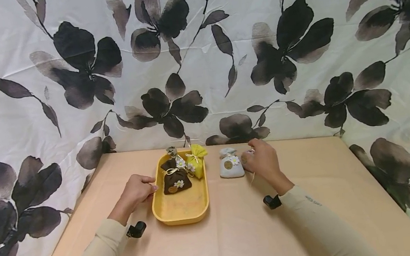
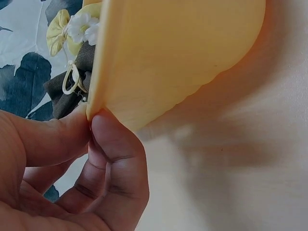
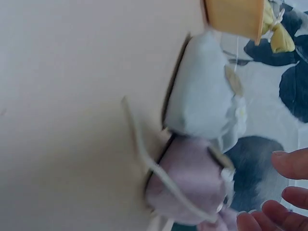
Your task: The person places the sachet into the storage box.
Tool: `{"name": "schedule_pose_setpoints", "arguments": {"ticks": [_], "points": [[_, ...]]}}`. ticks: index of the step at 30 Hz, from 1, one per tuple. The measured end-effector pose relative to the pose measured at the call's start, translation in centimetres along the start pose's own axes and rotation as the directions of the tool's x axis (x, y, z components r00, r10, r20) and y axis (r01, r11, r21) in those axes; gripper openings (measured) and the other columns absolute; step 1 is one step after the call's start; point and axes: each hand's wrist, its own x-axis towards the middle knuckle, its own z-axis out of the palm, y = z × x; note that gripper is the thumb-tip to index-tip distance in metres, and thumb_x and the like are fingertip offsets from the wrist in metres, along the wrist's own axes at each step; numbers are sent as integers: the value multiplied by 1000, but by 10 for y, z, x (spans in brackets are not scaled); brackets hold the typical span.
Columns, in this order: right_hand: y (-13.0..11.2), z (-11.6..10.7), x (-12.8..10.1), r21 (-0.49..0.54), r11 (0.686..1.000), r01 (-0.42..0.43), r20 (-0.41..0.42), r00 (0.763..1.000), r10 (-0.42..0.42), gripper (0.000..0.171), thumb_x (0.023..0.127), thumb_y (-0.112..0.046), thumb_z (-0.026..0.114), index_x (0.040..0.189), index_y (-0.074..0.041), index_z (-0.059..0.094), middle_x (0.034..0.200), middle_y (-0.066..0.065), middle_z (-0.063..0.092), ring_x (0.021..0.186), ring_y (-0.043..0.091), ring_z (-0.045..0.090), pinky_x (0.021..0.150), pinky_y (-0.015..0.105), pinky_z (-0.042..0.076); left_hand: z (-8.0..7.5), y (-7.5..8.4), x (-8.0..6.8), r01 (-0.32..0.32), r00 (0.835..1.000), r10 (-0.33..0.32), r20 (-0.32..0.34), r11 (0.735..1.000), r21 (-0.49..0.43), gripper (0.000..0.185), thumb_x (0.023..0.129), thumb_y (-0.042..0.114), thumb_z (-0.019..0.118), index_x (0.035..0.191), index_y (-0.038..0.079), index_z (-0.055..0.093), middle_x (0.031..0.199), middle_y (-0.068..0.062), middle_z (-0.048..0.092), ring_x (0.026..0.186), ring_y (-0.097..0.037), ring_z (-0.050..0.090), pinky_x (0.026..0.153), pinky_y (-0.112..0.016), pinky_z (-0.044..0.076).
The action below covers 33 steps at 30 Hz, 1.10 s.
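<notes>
My left hand pinches the left rim of a yellow tray between thumb and fingers. At the tray's far end lie a dark brown drawstring pouch and a yellow pouch, with the greyish neck of another pouch behind them. Right of the tray, a pale grey pouch with a white flower lies on the table. Beside it is a pink pouch with a loose cord, mostly hidden by my right hand in the head view. The right wrist view shows that hand's thumb and fingers spread apart near the pink pouch's neck.
A table with a peach cover lies under everything. Behind it hangs a white cloth with dark flowers, close to the table's far edge.
</notes>
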Motion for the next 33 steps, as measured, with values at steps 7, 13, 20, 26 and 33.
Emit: {"name": "schedule_pose_setpoints", "arguments": {"ticks": [7,13,20,26,33], "points": [[18,0,0,37,998,-56,2,998,56,29,91,-20,73,114,-2,73,114,20,74,107,42,69,91,57,54,-3,-2,-2,0,1000,0,-5,1000,3,46,93,2,68,137,-9,62,89,-10,67,68,-17,62,62,-30,58],[31,2,1,71,991,-111,20,994,110,34,89,-20,75,117,0,72,112,24,75,101,42,70,88,57,53,-2,-3,2,2,1000,-2,-13,1000,12,45,92,2,70,136,-7,64,100,-14,71,65,-16,62,60,-29,57],[39,8,1,101,972,-213,113,973,201,35,89,-24,79,113,1,73,107,21,75,98,38,69,83,50,53,1,-2,5,-11,1000,12,-11,1000,9,45,93,1,69,136,-9,63,101,-15,72,66,-16,63,61,-29,57],[39,13,1,130,948,-290,150,951,271,44,87,-25,81,119,4,72,111,21,75,98,37,65,81,47,52,2,0,3,-2,1000,2,-11,1000,-1,45,93,1,70,136,-9,64,103,-16,72,66,-16,63,60,-29,57],[40,19,2,154,936,-318,184,940,289,53,85,-26,81,128,3,69,121,23,73,109,41,66,89,51,53,0,1,3,14,1000,-14,-17,1000,-4,45,93,2,70,136,-7,64,107,-17,72,68,-16,63,61,-28,57]]}}
